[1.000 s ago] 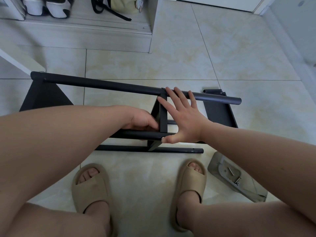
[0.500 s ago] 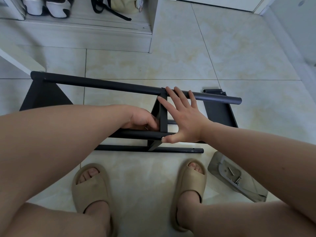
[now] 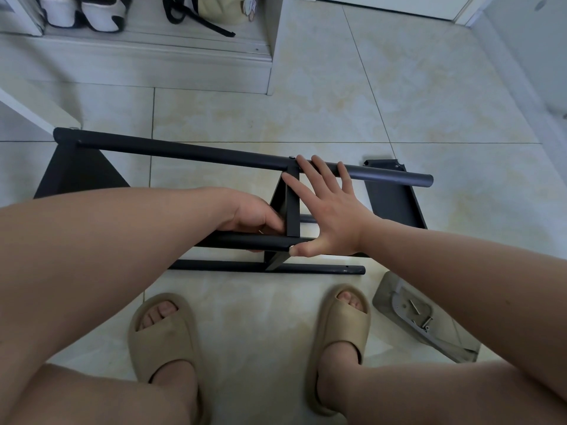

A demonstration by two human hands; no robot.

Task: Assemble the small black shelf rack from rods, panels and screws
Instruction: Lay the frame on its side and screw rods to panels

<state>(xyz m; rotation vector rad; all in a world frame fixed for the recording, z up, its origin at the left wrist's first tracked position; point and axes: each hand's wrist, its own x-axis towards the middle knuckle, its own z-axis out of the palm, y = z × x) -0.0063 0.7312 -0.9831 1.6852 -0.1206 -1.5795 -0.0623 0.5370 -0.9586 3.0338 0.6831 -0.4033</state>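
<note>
Head view: the black rack (image 3: 79,173) lies on its side on the tiled floor (image 3: 306,102). The right hand (image 3: 331,222) is spread flat against its middle panel (image 3: 293,207), fingertips on the top rod (image 3: 184,152); the left hand (image 3: 254,214) curls round the near rod (image 3: 239,240)

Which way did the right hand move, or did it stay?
No. The right hand still lies flat beside the same screw on the top rod.

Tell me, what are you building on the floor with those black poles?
A person is putting together a small black shelf rack on the floor tiles. The left hand grips the near rod beside the middle panel, while the right hand presses flat against that panel. A plastic bag of screws lies nearby.
</note>
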